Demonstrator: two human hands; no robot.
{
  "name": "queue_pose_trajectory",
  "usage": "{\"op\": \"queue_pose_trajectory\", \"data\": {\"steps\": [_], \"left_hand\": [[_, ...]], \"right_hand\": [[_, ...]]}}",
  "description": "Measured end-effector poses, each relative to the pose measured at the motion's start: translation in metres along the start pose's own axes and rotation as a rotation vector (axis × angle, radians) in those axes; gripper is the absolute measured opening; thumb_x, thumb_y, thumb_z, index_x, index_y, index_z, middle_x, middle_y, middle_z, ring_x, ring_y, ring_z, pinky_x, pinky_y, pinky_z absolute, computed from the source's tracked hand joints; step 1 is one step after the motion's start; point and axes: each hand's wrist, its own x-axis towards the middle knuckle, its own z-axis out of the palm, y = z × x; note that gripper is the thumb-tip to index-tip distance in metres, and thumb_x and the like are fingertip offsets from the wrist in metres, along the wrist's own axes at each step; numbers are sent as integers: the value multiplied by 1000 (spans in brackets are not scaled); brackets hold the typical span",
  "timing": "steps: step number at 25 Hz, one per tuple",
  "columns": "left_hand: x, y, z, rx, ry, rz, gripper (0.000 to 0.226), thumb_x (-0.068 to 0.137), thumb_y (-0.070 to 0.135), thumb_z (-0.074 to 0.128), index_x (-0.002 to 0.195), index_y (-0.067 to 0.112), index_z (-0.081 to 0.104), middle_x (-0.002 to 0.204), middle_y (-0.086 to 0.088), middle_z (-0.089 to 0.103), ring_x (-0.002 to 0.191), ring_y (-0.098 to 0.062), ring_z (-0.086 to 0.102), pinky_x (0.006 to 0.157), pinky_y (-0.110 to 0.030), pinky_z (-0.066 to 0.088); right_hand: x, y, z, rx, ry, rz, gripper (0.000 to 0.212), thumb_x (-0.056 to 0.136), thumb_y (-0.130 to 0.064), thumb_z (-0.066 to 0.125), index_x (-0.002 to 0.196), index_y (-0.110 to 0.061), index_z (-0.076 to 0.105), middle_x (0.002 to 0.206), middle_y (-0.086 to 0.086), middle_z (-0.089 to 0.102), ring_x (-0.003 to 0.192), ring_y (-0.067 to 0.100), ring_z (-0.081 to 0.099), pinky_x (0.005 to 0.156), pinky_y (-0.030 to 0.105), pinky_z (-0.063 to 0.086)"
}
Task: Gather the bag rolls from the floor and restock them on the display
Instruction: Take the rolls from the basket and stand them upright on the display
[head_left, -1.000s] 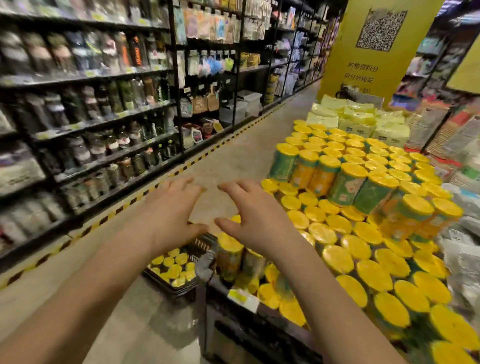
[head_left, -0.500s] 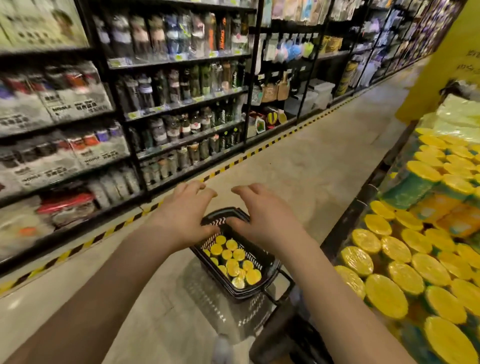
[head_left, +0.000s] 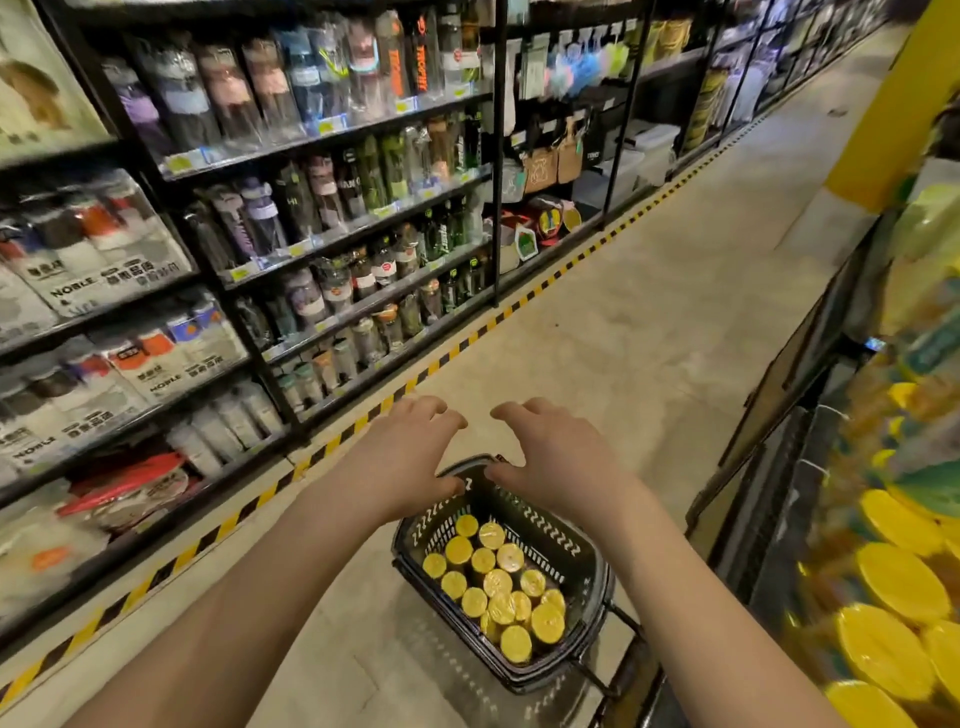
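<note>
A black shopping basket (head_left: 582, 558) stands on the floor below me, filled with several upright bag rolls (head_left: 498, 587) with yellow ends. My left hand (head_left: 410, 457) and my right hand (head_left: 556, 457) hover side by side above the basket's far rim, palms down, fingers spread and loosely bent, holding nothing. At the right edge, the display (head_left: 893, 582) is packed with more yellow-topped rolls, partly blurred.
Black shelving (head_left: 322, 244) stocked with bottles and packaged goods runs along the left of the aisle. A yellow-and-black floor stripe (head_left: 467, 343) marks its foot. The concrete aisle floor (head_left: 649, 322) stretches ahead. A yellow pillar (head_left: 883, 119) stands at far right.
My view has swung left and down from the display to the basket on the floor. Both hands stay empty and together, now over the basket's far rim.
</note>
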Motion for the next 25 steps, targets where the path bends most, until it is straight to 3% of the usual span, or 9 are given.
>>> {"op": "queue_pose_trajectory", "data": {"steps": [7, 15, 21, 25], "left_hand": [[114, -8, 34, 18, -152, 286, 72, 86, 52, 69, 147, 31, 38, 152, 1, 35, 141, -22, 30, 113, -43, 37], [210, -13, 78, -4, -300, 674, 73, 86, 50, 70, 148, 28, 39, 153, 0, 34, 141, -23, 31, 113, -43, 38], [224, -16, 177, -15, -493, 729, 75, 86, 47, 71, 149, 28, 37, 156, -1, 30, 142, -26, 30, 114, -41, 36], [240, -27, 293, -33, -545, 707, 75, 86, 45, 72, 149, 29, 36, 154, -1, 30, 141, -27, 32, 113, -41, 37]], "right_hand": [[41, 54, 33, 61, -70, 316, 65, 90, -51, 64, 147, -30, 40, 138, 3, 52, 122, 27, 54, 96, 41, 49], [59, 68, 82, 106, -107, 721, 65, 91, -46, 65, 148, -29, 40, 138, 3, 54, 121, 27, 57, 94, 41, 52], [36, 89, 180, 266, -132, 874, 62, 90, -44, 66, 146, -29, 43, 140, 1, 51, 125, 25, 54, 96, 41, 50], [31, 115, 302, 342, -101, 926, 56, 92, -40, 66, 143, -27, 47, 135, 2, 53, 121, 27, 55, 95, 40, 49]]}}
